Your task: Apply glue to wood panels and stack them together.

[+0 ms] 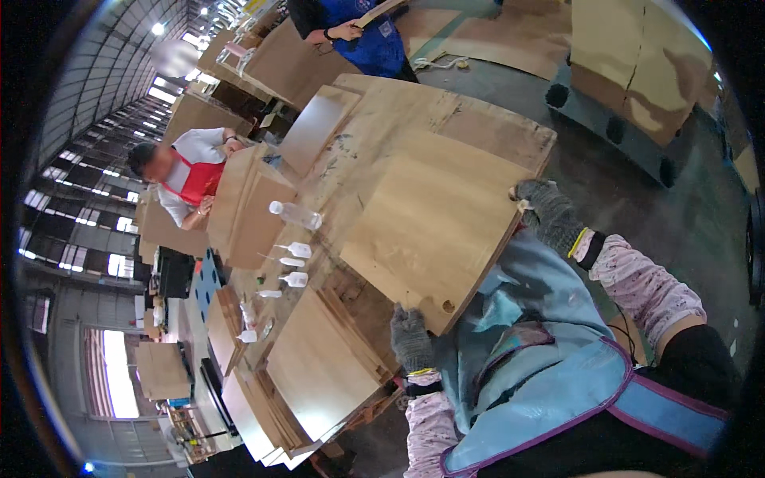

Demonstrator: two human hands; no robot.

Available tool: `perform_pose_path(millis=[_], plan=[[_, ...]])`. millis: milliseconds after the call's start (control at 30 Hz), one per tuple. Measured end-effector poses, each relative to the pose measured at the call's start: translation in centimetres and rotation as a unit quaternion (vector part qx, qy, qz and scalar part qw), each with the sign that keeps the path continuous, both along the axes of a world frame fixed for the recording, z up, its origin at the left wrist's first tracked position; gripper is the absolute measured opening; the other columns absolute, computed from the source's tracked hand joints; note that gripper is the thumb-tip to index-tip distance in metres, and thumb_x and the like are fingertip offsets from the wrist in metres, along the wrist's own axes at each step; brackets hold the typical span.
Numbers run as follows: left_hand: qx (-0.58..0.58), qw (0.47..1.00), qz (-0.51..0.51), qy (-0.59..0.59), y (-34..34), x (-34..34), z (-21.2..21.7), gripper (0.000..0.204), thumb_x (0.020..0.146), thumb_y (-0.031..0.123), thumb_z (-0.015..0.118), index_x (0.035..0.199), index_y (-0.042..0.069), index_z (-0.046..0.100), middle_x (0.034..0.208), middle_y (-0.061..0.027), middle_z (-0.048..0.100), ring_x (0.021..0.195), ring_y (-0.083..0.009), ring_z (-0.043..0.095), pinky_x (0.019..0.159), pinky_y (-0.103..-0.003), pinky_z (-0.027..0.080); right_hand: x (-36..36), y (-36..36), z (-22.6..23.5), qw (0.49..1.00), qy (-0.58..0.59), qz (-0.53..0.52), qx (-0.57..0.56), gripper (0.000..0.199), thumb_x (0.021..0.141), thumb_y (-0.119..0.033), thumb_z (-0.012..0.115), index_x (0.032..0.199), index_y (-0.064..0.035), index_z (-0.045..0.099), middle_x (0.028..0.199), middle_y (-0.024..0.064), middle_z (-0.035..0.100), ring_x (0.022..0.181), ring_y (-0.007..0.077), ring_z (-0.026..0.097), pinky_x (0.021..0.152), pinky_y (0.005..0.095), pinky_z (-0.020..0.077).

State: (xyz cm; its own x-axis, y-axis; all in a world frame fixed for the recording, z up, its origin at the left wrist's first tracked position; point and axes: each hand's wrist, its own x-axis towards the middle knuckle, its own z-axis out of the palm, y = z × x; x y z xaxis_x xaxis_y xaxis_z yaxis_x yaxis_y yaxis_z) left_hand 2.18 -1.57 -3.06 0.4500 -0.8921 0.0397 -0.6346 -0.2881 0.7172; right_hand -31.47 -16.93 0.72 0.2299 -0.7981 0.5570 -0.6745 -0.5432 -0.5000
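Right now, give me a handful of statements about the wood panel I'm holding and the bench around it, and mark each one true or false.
1. Both hands wear grey knit gloves. True: the left hand and right hand are both gloved.
2. The wood panel is held at two of its corners. True: one hand is at each.
3. The clear plastic bottle stands upright. False: it lies on its side on the workbench.
4. The panel has a small hole near the left hand. True.
5. The person in the red apron is holding the same panel. False: that person is at another bench, behind a separate stack of boards.
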Motion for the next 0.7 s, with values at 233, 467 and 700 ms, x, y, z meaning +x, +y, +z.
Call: perform_pose_path(millis=[233,467,700], plan=[[-0.013,0.997,0.045,0.06,-0.7,-3.2,4.3,0.039,0.091,0.026,0.054,0.121,0.001,0.053,0.109,-0.0197,0.059,0.097,-0.0303,0.059,0.082,-0.037,0.046,-0.6,-3.5,-1.1,0.994,0.03,-0.097,0.027,0.034,0.078,-0.015,0.063,0.109,-0.004,0.058,0.107,0.0206,0.059,0.102,0.0366,0.056,0.089,0.0427,0.0443],[-0.04,0.993,0.075,0.082,-0.3,-2.4,3.6,0.038,0.092,0.025,0.051,0.12,-0.001,0.053,0.097,-0.0172,0.062,0.086,-0.0236,0.06,0.074,-0.035,0.047,-0.3,-3.9,0.3,0.978,0.052,-0.116,0.163,0.036,0.078,-0.019,0.062,0.111,-0.0037,0.058,0.107,0.0224,0.059,0.1,0.038,0.057,0.088,0.0422,0.0454],[-0.054,0.996,0.072,0.016,0.7,-0.6,0.4,0.03,0.094,0.028,0.049,0.097,-0.001,0.056,0.068,-0.0043,0.052,0.061,-0.0188,0.047,0.058,-0.034,0.042,-1.0,-1.6,-0.9,0.986,0.007,-0.093,0.137,0.029,0.082,-0.02,0.057,0.106,-0.0038,0.059,0.096,0.0198,0.063,0.093,0.0377,0.06,0.081,0.0432,0.0473]])
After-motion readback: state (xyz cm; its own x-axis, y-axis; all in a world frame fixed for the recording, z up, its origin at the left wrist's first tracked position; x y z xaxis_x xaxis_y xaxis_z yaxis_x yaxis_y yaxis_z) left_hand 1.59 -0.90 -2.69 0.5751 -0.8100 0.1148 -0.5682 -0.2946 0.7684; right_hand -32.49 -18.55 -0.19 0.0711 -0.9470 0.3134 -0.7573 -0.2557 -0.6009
